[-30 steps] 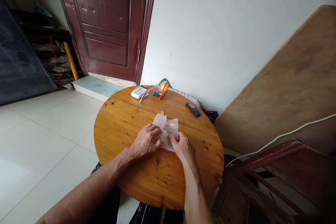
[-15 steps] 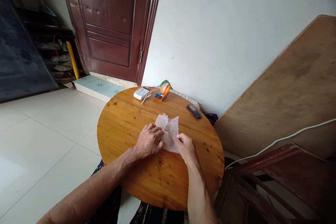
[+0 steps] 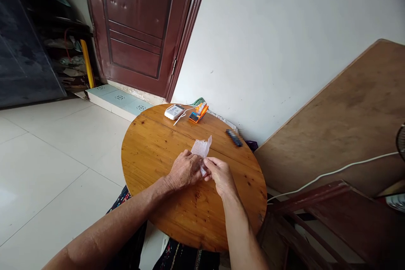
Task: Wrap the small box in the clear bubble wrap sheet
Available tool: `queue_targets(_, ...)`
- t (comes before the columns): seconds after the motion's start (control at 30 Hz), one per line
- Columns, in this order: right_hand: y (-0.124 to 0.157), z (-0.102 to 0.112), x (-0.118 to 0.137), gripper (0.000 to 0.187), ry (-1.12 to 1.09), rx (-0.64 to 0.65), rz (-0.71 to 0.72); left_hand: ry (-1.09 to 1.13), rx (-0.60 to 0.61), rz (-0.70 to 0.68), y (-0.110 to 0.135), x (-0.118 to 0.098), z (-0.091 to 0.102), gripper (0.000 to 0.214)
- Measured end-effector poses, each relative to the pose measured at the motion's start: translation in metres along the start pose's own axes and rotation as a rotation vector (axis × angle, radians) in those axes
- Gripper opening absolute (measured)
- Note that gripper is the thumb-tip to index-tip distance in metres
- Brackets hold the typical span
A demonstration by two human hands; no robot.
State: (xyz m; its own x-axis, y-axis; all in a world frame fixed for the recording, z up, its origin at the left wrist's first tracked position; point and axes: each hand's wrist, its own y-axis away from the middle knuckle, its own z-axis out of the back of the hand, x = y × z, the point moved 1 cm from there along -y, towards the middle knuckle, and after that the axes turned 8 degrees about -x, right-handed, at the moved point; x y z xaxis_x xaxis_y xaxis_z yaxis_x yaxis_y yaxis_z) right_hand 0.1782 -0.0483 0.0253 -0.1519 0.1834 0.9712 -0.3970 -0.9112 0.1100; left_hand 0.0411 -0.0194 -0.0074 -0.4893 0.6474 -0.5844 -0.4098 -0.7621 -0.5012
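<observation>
A piece of clear bubble wrap (image 3: 200,147) is on the round wooden table, its far part showing beyond my fingers and one corner sticking up. My left hand (image 3: 186,168) lies over its left side with bent fingers, holding it against the tabletop. At the right, my right hand (image 3: 220,174) pinches the folded edge between thumb and fingers, close against the left fingertips. My hands cover the near part of the wrap, so whether anything lies inside it cannot be seen.
On the round table (image 3: 148,152) stand a white box-like device with a cable (image 3: 174,112), an orange tape dispenser (image 3: 198,113) and a blurred dark object (image 3: 234,138). A white wall rises behind. A wooden board (image 3: 341,109) and a dark red wooden chair (image 3: 329,206) are at the right.
My right hand has brought the right side of the bubble wrap leftward over the rest, so the wrap looks narrower. Both hands are now closer together. The view has shifted slightly.
</observation>
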Motion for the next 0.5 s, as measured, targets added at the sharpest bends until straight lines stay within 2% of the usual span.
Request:
queue_targets(0.17, 0.009, 0.003, 0.002, 0.036, 0.005, 0.056, 0.017, 0.255, 0.003, 0.238, 0.001, 0.004, 0.004, 0.064)
queue_targets(0.27, 0.011, 0.001, -0.001, 0.042, 0.067, 0.11, 0.07, 0.398, 0.014, 0.363, 0.002, 0.006, 0.006, 0.062)
queue_targets(0.37, 0.01, 0.0, -0.004, 0.048, 0.124, 0.164, 0.109, 0.382, -0.027, 0.338, 0.002, 0.005, 0.005, 0.051)
queue_targets(0.5, 0.008, 0.003, -0.008, 0.054, 0.191, 0.215, 0.114, 0.295, -0.063, 0.268, 0.001, 0.004, 0.0, 0.046)
